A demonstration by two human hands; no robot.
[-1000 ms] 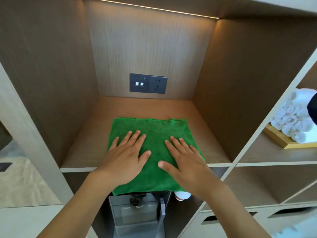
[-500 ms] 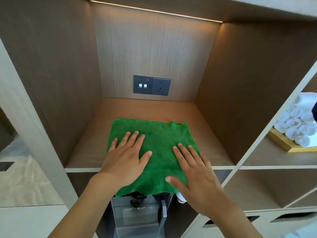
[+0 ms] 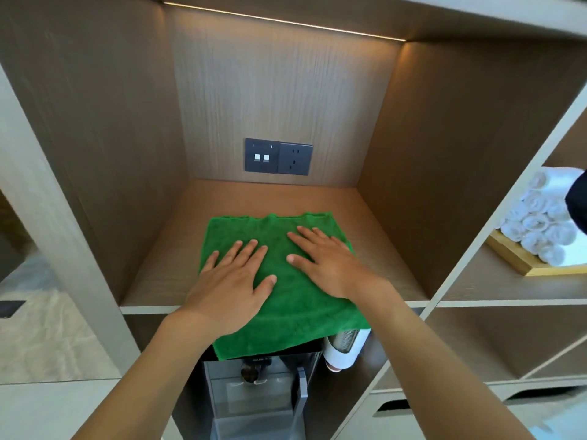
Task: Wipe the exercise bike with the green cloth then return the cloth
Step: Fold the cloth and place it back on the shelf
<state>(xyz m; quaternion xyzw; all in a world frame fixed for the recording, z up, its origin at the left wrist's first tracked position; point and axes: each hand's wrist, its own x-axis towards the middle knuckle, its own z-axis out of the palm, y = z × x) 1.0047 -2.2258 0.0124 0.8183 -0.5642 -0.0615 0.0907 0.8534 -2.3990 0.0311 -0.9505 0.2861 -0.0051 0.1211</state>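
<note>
The green cloth [image 3: 286,300] lies spread flat on the wooden shelf [image 3: 273,198] of an open cubby, its near edge hanging over the shelf's front. My left hand [image 3: 235,281] presses flat on the cloth's left half with fingers straight. On the right half lies my right hand [image 3: 327,262], also flat with fingers spread. The exercise bike is out of view.
A dark switch and socket plate [image 3: 278,156] sits on the cubby's back wall. Below the shelf stands a grey water dispenser [image 3: 257,395] with a stack of paper cups [image 3: 344,350] beside it. Rolled white towels [image 3: 540,223] on a wooden tray fill the right cubby.
My right hand slid forward and up onto the cloth's right half. The cloth shifted slightly deeper onto the shelf. My left hand stayed pressed flat.
</note>
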